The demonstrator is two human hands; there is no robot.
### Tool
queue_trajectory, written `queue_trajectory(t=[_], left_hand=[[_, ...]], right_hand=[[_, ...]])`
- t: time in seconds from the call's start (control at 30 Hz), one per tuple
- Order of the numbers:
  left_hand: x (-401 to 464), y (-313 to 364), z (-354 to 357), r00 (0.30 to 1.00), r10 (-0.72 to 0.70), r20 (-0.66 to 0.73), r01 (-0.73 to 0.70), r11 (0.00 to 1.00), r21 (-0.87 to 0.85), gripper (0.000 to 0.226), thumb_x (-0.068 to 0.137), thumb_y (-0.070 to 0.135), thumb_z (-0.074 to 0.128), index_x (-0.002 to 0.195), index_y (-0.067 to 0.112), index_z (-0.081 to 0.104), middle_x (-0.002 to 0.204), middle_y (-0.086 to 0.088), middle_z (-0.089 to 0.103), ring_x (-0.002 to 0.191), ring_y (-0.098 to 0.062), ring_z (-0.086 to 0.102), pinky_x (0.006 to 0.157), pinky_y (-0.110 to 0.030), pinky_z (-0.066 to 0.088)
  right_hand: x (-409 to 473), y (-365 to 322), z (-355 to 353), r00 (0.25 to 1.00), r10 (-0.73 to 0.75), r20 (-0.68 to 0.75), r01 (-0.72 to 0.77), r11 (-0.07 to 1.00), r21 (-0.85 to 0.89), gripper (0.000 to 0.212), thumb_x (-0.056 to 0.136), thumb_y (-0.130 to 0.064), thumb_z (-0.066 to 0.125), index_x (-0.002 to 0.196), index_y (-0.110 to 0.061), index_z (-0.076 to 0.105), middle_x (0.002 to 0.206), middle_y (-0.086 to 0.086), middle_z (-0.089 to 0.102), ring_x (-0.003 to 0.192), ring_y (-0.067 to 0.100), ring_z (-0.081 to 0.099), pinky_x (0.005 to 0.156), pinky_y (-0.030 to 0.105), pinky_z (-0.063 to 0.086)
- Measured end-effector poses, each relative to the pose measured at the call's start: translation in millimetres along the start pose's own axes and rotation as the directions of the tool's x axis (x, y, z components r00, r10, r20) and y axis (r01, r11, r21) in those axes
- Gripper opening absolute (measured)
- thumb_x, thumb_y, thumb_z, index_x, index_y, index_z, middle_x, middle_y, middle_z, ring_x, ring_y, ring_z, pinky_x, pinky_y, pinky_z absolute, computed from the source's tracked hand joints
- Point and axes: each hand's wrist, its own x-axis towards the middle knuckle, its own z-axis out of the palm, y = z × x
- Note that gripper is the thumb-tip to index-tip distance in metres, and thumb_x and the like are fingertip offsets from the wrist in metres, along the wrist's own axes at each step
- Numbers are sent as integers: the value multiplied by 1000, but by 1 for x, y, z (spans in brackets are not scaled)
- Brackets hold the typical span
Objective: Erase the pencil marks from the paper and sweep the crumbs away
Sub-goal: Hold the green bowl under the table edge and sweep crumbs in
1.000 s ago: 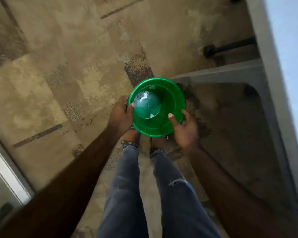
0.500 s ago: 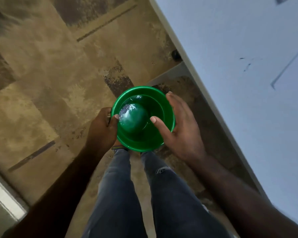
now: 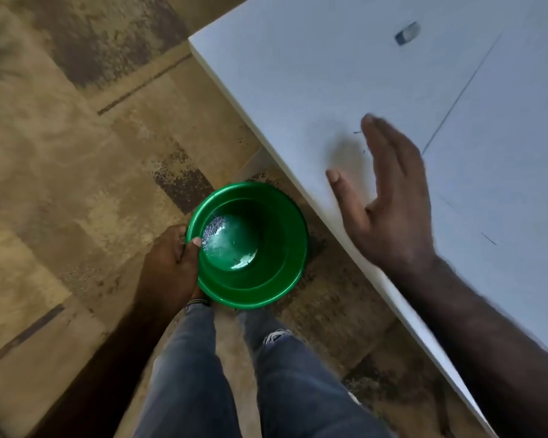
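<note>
below the table edge, over the patterned floor (image 3: 76,184), left hand (image 3: 171,267) grips the rim of a green bowl (image 3: 276,279), thumb hooked inside the rim, fingers curled round the outside. grey crumbs (image 3: 214,227) sit in a small pile on the bowl's bottom, on the side near the thumb. bowl is just beside the white table (image 3: 298,74), its rim lower than the table edge. right hand (image 3: 389,210) is flat and spread wide over the tabletop near that edge, fingers straight, holding nothing, motion-blurred. a few dark specks lie by its fingertips. paper (image 3: 519,137) lies on the table right of the hand, a few pencil lines on it. eraser (image 3: 407,33) lies farther up the table, well apart from both hands. jeans legs (image 3: 203,374) at bottom.
</note>
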Motion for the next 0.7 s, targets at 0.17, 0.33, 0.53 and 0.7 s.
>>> queue_trajectory(t=[0.17, 0.33, 0.53, 0.7], left_hand=[[-6, 11, 5, 999, -26, 28, 26, 999, -20, 17, 109, 24, 57, 122, 16, 63, 87, 1, 73, 78, -17, 71, 67, -29, 48], [-8, 23, 10, 999, -31, 28, 33, 998, -47, 14, 109, 23, 57, 121, 18, 63, 87, 3, 72, 71, -5, 68, 60, -22, 45], [-6, 35, 14, 999, -39, 38, 42, 997, -58, 13, 109, 23, 56, 120, 20, 62, 81, 1, 73, 61, 1, 67, 56, -22, 48], [-3, 40, 14, 998, -31, 56, 34, 998, -49, 15, 109, 25, 56, 121, 20, 64, 81, -1, 73, 67, -13, 70, 66, -36, 56]], right_hand=[[27, 44, 2, 964, 174, 199, -102, 939, -327, 110, 103, -85, 24, 170, -1, 5, 180, 17, -6, 167, 36, -11, 136, 54, -4], [28, 64, 9, 932, 217, 291, -68, 893, -446, 120, 97, -92, 16, 170, 2, 3, 179, 19, -8, 166, 35, -15, 135, 57, -3], [6, 43, 6, 887, 36, 460, 129, 938, -322, 118, 96, -90, 18, 170, -1, -6, 178, 20, -15, 166, 35, -17, 135, 57, -1], [-16, 28, 3, 854, -229, 467, 312, 944, -108, 115, 98, -83, 38, 169, 3, 9, 179, 22, 0, 167, 35, -3, 136, 55, 7]])
